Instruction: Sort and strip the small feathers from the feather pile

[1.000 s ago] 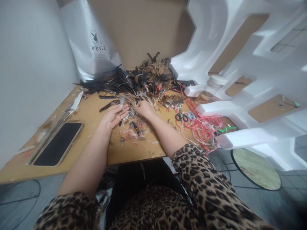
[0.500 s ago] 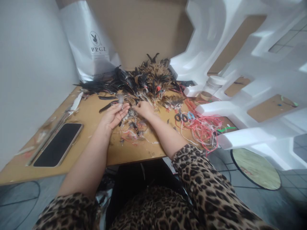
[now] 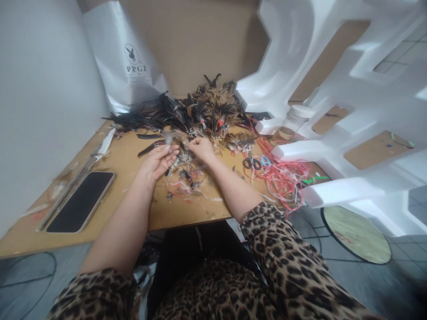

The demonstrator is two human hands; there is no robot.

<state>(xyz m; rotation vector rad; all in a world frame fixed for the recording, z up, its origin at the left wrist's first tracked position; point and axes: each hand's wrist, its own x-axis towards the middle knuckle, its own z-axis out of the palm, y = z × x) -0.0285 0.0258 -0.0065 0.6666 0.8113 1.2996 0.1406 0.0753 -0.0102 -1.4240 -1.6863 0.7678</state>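
Between thumb and forefinger my left hand (image 3: 158, 161) pinches a small greyish feather (image 3: 167, 137), its fluffy end pointing up; the other fingers are loosely curled, palm up. My right hand (image 3: 202, 150) is a little to the right, fingers pressed together over the loose feathers; what is in them, if anything, is too small to make out. Brown and grey feathers (image 3: 182, 141) lie between and beyond both hands. Below them is a scatter of feather bits and pink scraps (image 3: 187, 180). A large heap of black and brown feathers (image 3: 213, 104) spreads across the back of the table.
Scissors (image 3: 251, 163) with black handles lie at right beside a tangle of pink and white strips (image 3: 283, 178). A phone (image 3: 82, 202) is at left. A silver bag (image 3: 123, 66) stands behind. White foam packing (image 3: 293, 58) and a lidded jar (image 3: 298, 116) are at right.
My right hand has moved slightly right, away from my left hand, widening the gap between them. My left hand keeps its pinch on the feather, nearly still.
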